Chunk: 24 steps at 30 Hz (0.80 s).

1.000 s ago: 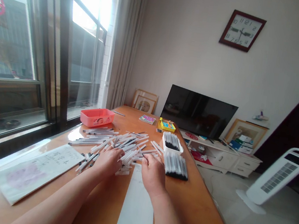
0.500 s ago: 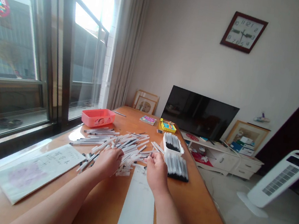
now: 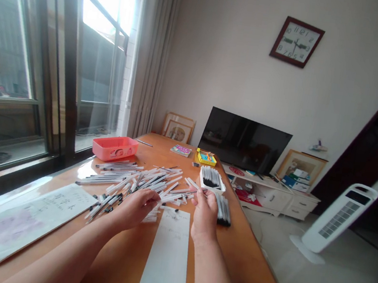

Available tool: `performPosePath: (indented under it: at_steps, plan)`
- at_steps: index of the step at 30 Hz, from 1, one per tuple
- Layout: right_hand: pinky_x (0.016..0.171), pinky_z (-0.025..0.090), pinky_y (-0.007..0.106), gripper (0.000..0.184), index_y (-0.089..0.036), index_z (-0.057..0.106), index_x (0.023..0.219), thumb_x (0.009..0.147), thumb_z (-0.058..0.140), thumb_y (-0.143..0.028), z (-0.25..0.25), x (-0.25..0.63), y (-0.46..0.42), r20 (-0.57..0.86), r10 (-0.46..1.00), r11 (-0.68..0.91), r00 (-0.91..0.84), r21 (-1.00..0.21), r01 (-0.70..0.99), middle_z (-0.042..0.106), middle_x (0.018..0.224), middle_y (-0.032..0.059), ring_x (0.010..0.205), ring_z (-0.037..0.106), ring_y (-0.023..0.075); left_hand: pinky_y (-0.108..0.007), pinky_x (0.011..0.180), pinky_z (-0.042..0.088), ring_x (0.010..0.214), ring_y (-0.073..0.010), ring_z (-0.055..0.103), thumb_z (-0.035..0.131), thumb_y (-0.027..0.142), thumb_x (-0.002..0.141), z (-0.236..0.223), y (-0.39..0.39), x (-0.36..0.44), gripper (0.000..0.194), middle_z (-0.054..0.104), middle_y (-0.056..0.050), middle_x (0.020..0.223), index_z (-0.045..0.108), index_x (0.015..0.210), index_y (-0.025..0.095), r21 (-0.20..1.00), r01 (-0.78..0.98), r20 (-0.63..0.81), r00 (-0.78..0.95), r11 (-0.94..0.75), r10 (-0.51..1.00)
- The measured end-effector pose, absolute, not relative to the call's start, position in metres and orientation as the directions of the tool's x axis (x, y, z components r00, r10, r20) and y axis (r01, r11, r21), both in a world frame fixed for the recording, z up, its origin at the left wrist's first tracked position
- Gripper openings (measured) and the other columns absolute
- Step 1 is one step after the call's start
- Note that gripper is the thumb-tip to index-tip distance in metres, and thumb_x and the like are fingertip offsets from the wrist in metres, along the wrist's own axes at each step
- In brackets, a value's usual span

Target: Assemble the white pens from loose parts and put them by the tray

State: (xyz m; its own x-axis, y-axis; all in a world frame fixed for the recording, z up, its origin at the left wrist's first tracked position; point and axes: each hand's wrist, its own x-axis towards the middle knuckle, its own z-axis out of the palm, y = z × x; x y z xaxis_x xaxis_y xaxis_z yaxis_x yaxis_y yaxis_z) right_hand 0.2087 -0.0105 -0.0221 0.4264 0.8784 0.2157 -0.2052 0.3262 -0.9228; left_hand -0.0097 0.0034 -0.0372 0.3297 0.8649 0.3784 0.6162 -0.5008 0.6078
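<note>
As the left hand [image 3: 135,208] has shifted rightward beside the loose pen parts [image 3: 165,182] on the table [image 3: 115,262], its grip is unclear. The right hand's [image 3: 205,216] fingers, now nearer the white tray [image 3: 216,191], pinch what seems a slim pen piece [image 3: 205,190].

Left hand [image 3: 140,204] is beside loose pens [image 3: 157,185], right hand [image 3: 206,213] near white tray [image 3: 216,190].

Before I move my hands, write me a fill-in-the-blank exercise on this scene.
The notebook lies to the ____ of the paper strip.
Of the left hand and right hand, the ____ one is nearer the white tub.
The small box beyond the tub is mainly ____.
Missing words: left; right; yellow.
</note>
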Motion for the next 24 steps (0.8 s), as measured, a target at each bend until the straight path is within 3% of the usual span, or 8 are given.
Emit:
performPosePath:
  at_steps: [4, 11, 18, 24]
  plan:
    - [0.074, 0.048, 0.030, 0.027, -0.022, 0.056, 0.099, 0.087, 0.063, -0.045, -0.022, 0.207, -0.012, 0.227, 0.864, 0.344, 0.450, -0.918, -0.197, 0.077, 0.108, 0.0078, 0.099, 0.069, 0.0213, -0.032, 0.078, 0.049, 0.088, -0.0230, 0.065, 0.051, 0.034, 0.093, -0.037, 0.003, -0.009, 0.025, 0.072, -0.007, 0.096, 0.072, 0.096, 0.020, 0.607, 0.606, 0.379, 0.347, -0.513, 0.858]
    - [0.074, 0.046, 0.029, 0.027, -0.020, 0.062, 0.096, 0.086, 0.065, -0.045, -0.023, 0.199, -0.013, 0.198, 0.914, 0.285, 0.354, -0.935, -0.213, 0.077, 0.101, 0.0071, 0.090, 0.065, 0.0190, -0.032, 0.079, 0.048, 0.088, -0.0221, 0.064, 0.051, 0.035, 0.095, -0.039, 0.003, -0.006, 0.025, 0.071, -0.007, 0.095, 0.071, 0.095, 0.020, 0.641, 0.561, 0.384, 0.356, -0.523, 0.852]
    - [0.063, 0.041, 0.026, 0.027, -0.018, 0.070, 0.091, 0.083, 0.066, -0.044, -0.026, 0.198, -0.015, 0.150, 0.961, 0.185, 0.231, -0.973, -0.139, 0.069, 0.080, 0.0021, 0.080, 0.061, 0.0179, -0.031, 0.073, 0.047, 0.080, -0.0209, 0.061, 0.053, 0.037, 0.093, -0.035, 0.000, -0.004, 0.025, 0.071, -0.006, 0.088, 0.071, 0.095, 0.019, 0.721, 0.500, 0.339, 0.350, -0.480, 0.873]
    - [0.066, 0.046, 0.028, 0.037, -0.019, 0.073, 0.099, 0.082, 0.067, -0.051, -0.026, 0.201, -0.013, 0.160, 0.962, 0.194, 0.223, -0.971, -0.139, 0.074, 0.096, 0.0069, 0.092, 0.065, 0.0230, -0.030, 0.069, 0.045, 0.075, -0.0188, 0.057, 0.054, 0.038, 0.092, -0.032, -0.002, -0.004, 0.026, 0.070, -0.005, 0.086, 0.071, 0.094, 0.018, 0.743, 0.499, 0.307, 0.336, -0.445, 0.890]
